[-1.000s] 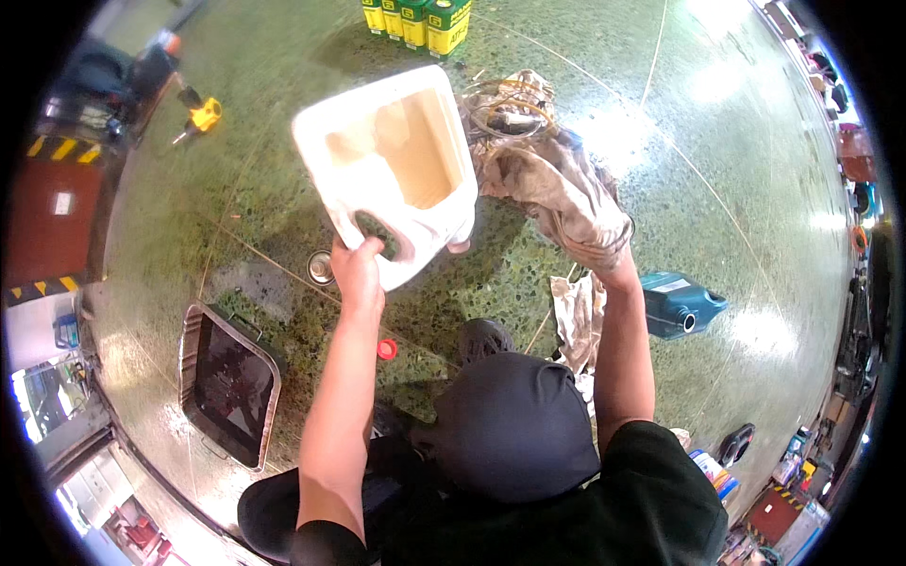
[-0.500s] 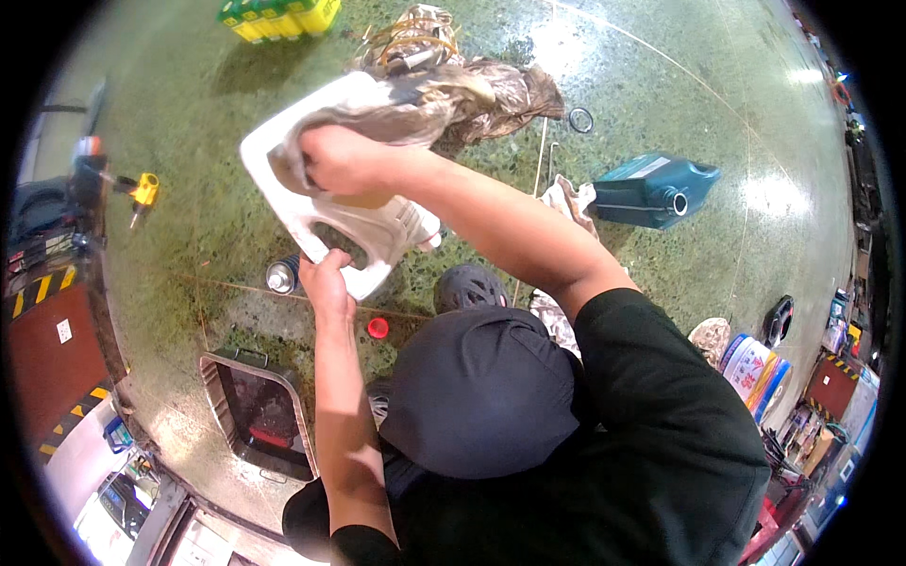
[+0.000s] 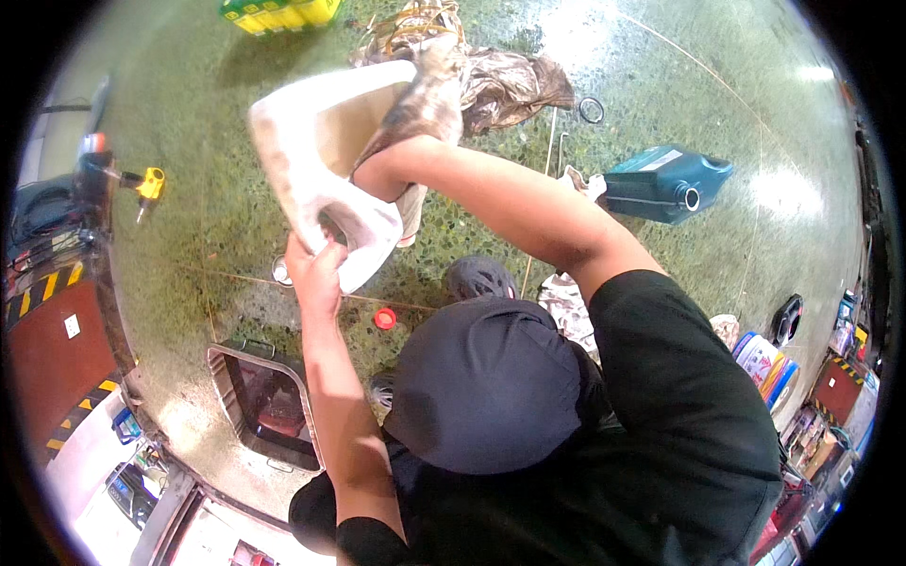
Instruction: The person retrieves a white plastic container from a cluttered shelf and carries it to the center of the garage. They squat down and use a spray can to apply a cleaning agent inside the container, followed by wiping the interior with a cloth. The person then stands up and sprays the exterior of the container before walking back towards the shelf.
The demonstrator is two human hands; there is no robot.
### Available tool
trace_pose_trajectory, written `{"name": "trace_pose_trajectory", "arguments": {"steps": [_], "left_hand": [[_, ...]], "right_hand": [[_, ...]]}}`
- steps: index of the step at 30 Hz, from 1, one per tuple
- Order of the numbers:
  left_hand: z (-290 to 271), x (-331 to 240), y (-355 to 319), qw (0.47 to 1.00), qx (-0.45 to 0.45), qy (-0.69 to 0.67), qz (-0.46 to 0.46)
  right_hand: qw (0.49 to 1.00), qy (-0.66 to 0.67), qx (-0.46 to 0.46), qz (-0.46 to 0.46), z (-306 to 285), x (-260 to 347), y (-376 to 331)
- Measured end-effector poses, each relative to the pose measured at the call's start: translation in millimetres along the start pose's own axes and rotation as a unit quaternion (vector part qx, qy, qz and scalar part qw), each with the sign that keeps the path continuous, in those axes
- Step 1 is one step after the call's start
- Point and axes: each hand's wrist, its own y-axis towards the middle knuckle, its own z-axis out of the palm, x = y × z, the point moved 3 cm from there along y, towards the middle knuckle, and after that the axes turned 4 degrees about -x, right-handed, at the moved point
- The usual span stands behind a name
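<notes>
A white plastic jug point(image 3: 283, 141) with one side cut away is held up over the floor, tilted. My left hand point(image 3: 316, 274) is closed round its handle at the lower end. Reaching across from the right, my right hand point(image 3: 377, 175) is at the jug's opening, closed on a dirty brown-grey rag point(image 3: 425, 108). The rag hangs over the jug's far edge, and my right fingers are largely hidden by it. A red cap point(image 3: 384, 318) lies on the floor just right of my left wrist. Partly behind my left hand stands a can point(image 3: 281, 271).
A crumpled brown cloth heap point(image 3: 514, 90) lies beyond the jug. To the right are a dark teal jug point(image 3: 665, 184) on its side and a black ring point(image 3: 591, 110). A metal-rimmed tray point(image 3: 222, 391) sits lower left, a yellow-handled tool point(image 3: 149, 184) farther left, green-yellow containers point(image 3: 283, 14) at the top.
The white jug has turned, so more of its hollow inside shows. My right hand has moved right toward its edge with the rag, which now stands higher beside the jug.
</notes>
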Motion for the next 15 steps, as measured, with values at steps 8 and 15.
{"name": "trace_pose_trajectory", "arguments": {"steps": [8,15], "left_hand": [[14.9,17.6,-4.7,0.983,0.095,-0.109,-0.111],[14.1,8.2,-6.7,0.988,0.026,-0.143,-0.061]], "right_hand": [[0.947,0.209,-0.217,0.113,-60.6,17.6,-1.8],[0.931,0.053,-0.258,0.253,-45.9,-8.9,-8.9]]}}
